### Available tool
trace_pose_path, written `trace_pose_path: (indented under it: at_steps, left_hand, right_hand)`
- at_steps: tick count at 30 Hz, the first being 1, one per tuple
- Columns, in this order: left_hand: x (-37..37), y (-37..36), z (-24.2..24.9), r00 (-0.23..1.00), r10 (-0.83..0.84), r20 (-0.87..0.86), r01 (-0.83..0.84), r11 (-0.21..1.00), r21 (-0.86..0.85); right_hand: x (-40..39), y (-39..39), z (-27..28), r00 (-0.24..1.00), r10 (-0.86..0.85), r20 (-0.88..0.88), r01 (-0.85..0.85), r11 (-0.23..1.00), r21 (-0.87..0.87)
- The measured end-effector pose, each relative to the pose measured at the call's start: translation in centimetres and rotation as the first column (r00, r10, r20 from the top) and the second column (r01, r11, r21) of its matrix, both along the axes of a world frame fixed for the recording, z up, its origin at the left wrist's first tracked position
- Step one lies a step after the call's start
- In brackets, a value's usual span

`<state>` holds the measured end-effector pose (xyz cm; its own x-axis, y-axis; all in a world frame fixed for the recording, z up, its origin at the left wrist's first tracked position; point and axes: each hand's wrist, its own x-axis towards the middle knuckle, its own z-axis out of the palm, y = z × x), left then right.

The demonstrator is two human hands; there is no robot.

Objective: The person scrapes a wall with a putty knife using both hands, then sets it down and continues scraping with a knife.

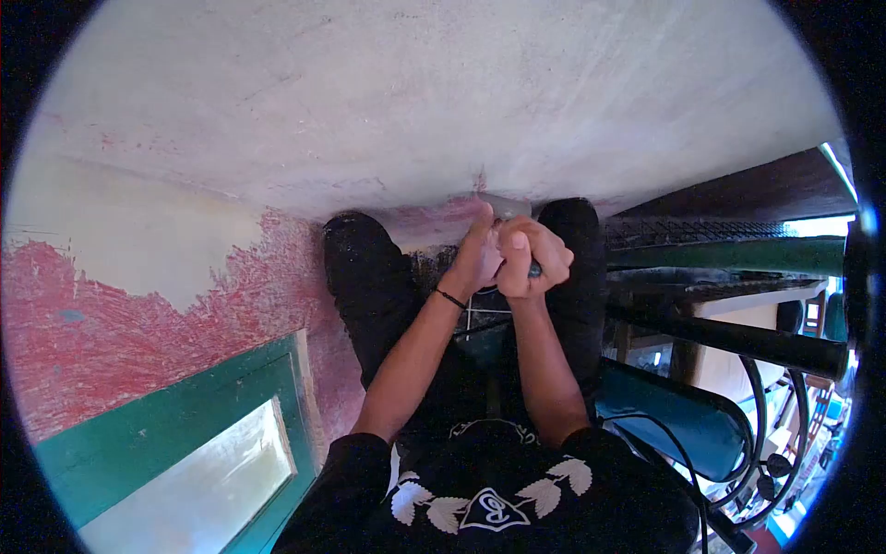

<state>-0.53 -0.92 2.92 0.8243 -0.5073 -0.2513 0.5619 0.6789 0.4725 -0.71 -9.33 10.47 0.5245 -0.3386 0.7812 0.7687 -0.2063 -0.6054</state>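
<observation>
In front of the wall my two hands are close together, between my knees. My right hand (537, 258) is closed in a fist around a tool's dark handle (535, 270), whose rounded end shows below the fingers. The kind of tool cannot be made out, as the fist covers most of it. Right against it on the left is my left hand (475, 254), thumb pointing up toward the wall, its other fingers mostly hidden. Just beyond the hands, the pale wall (443, 111) carries a reddish worn patch (452, 210) low down.
Patchy red and cream paint covers the side wall (166, 286) at left, above a green-framed window (185, 415). My black-trousered knees (355, 249) flank the hands. At right stand a blue chair (674, 420) with black tubing and a green horizontal bar (729, 256). A black cable (678, 452) runs beside me.
</observation>
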Motion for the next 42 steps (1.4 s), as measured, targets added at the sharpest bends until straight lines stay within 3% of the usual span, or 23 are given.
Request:
trace_pose_path:
  at_steps: [3, 6, 10, 15, 17, 18, 21, 22, 23, 25, 28, 31, 34, 38, 42]
  left_hand:
    - [0.2, -0.4, 2.9, 0.993, 0.079, 0.082, -0.083, 0.996, 0.044]
    - [0.3, 0.2, 1.0, 0.999, -0.034, -0.013, 0.034, 0.999, 0.012]
    - [0.3, -0.2, 0.9, 0.998, 0.062, 0.006, -0.062, 0.997, 0.051]
    - [-0.1, 0.4, 0.7, 0.999, 0.0, -0.036, 0.003, 0.997, 0.074]
    - [-0.3, -0.1, 1.2, 1.0, 0.011, -0.022, -0.011, 1.0, 0.006]
    - [-0.3, 0.0, 1.5, 1.0, 0.014, -0.019, -0.015, 1.0, -0.019]
    - [0.3, 0.2, 0.5, 0.988, 0.1, 0.116, -0.1, 0.995, -0.001]
    - [0.3, 0.5, 0.6, 0.992, 0.109, 0.059, -0.11, 0.993, 0.028]
    - [0.3, 0.3, 0.3, 0.994, 0.105, 0.043, -0.106, 0.994, 0.029]
    - [0.2, 0.3, -0.2, 0.995, 0.101, 0.007, -0.101, 0.994, 0.043]
    - [0.3, 0.2, 0.6, 0.981, 0.149, 0.124, -0.155, 0.987, 0.037]
    - [0.3, 1.0, -1.8, 0.995, 0.092, 0.03, -0.095, 0.991, 0.09]
    - [0.0, 0.8, -1.6, 0.986, 0.149, 0.074, -0.157, 0.98, 0.125]
    - [0.3, 1.4, -1.9, 0.992, 0.126, -0.021, -0.125, 0.99, 0.062]
    - [0.9, 1.6, -4.1, 0.995, 0.094, -0.025, -0.094, 0.996, 0.003]
  right_hand:
    - [-0.5, 0.0, 1.1, 0.998, 0.06, 0.009, -0.061, 0.996, 0.061]
    - [0.0, 0.4, 0.2, 0.997, 0.043, 0.062, -0.043, 0.999, 0.0]
    - [-0.4, 0.4, 0.5, 0.998, 0.045, 0.032, -0.047, 0.997, 0.058]
    - [0.0, 0.6, -0.6, 0.998, 0.005, 0.066, -0.004, 1.0, -0.004]
    - [-0.2, 0.6, -1.1, 1.0, 0.014, 0.019, -0.014, 1.0, 0.002]
    - [-0.3, 0.6, 0.6, 0.998, -0.064, 0.022, 0.064, 0.998, -0.002]
    - [-0.6, 0.1, 1.0, 0.996, 0.056, 0.073, -0.062, 0.995, 0.076]
    - [0.1, 0.5, -0.4, 0.996, 0.011, 0.085, -0.013, 1.0, 0.023]
    - [-0.2, 0.4, -1.3, 0.999, 0.032, 0.036, -0.034, 0.999, 0.037]
    - [0.0, 0.5, -0.8, 0.995, 0.016, 0.1, -0.024, 0.997, 0.078]
    - [-0.1, -0.2, 1.0, 0.992, 0.051, 0.116, -0.054, 0.998, 0.022]
    - [0.2, 0.3, -0.6, 0.987, -0.018, 0.157, 0.019, 1.0, 0.0]
    - [-0.2, -0.3, 0.8, 0.996, 0.009, 0.092, -0.013, 0.999, 0.041]
    - [0.2, -0.1, -0.7, 0.994, -0.021, 0.104, 0.02, 1.0, 0.007]
    - [0.0, -0.3, 0.5, 0.992, 0.001, 0.124, -0.011, 0.997, 0.081]
